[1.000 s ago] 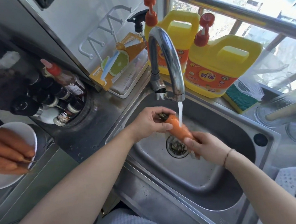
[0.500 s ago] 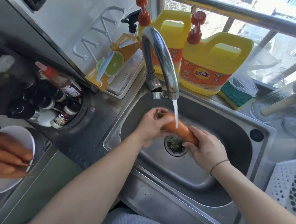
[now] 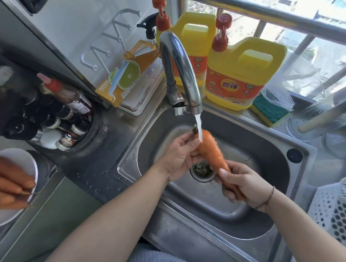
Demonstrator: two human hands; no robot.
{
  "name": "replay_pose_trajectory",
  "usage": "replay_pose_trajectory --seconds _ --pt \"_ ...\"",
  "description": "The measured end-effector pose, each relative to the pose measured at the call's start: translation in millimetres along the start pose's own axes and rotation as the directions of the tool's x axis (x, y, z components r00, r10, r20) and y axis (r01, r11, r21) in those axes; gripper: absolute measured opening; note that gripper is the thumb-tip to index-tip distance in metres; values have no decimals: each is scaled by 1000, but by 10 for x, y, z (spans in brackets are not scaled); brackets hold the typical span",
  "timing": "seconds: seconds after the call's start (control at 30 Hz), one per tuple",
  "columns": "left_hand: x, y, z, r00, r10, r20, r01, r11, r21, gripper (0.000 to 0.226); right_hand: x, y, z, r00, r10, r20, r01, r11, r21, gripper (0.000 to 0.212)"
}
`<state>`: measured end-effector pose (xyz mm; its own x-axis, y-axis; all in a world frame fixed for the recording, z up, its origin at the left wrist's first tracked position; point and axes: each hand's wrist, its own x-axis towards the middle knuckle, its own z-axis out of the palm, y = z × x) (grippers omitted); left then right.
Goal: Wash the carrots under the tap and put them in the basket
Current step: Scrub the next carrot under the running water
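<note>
Orange, tapered carrot (image 3: 209,151) held at the centre of the frame above the drain (image 3: 203,171) of the stainless-steel sink (image 3: 268,158), its stalk end up and to the left, its thin end down and to the right. The left hand (image 3: 178,153) curls its fingers round the thick upper part; the right hand (image 3: 244,187) grips the thin lower part, thumb laid along the top. A narrow white stream of water (image 3: 199,128) falls from the curved chrome tap (image 3: 180,70) onto the carrot near its stalk end. Right edge of the frame: white perforated plastic basket (image 3: 338,208) standing beside the sink, well apart from the carrot. Lower left: round white plate (image 3: 2,217) bearing several more orange carrots (image 3: 2,182). Behind the tap, at the window: two yellow detergent jugs (image 3: 243,74) with red pump tops, and to their right a green-and-yellow sponge (image 3: 269,113). Upper left of the tap: orange carton printed with a citrus slice (image 3: 126,76) resting in a white tray. Left of the sink: a cluster of dark seasoning bottles (image 3: 52,114).
</note>
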<state>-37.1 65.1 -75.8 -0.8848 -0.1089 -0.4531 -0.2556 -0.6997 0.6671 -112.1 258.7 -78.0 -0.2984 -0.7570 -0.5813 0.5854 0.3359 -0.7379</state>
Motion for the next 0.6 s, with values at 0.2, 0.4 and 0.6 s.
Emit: replay_pose_trajectory --seconds 0.2,0.4,0.6 --pt "-44 -185 166 964 149 -220 -84 956 280 39 4 -97 171 993 60 -101 -72 991 -115 17" --pt "-90 -154 154 886 246 -392 -72 911 407 9 -114 -54 474 966 92 -243 -161 946 -283 38" --pt "-96 -306 287 898 245 -366 -105 926 362 8 -118 -27 559 960 27 -280 -119 942 -315 37"
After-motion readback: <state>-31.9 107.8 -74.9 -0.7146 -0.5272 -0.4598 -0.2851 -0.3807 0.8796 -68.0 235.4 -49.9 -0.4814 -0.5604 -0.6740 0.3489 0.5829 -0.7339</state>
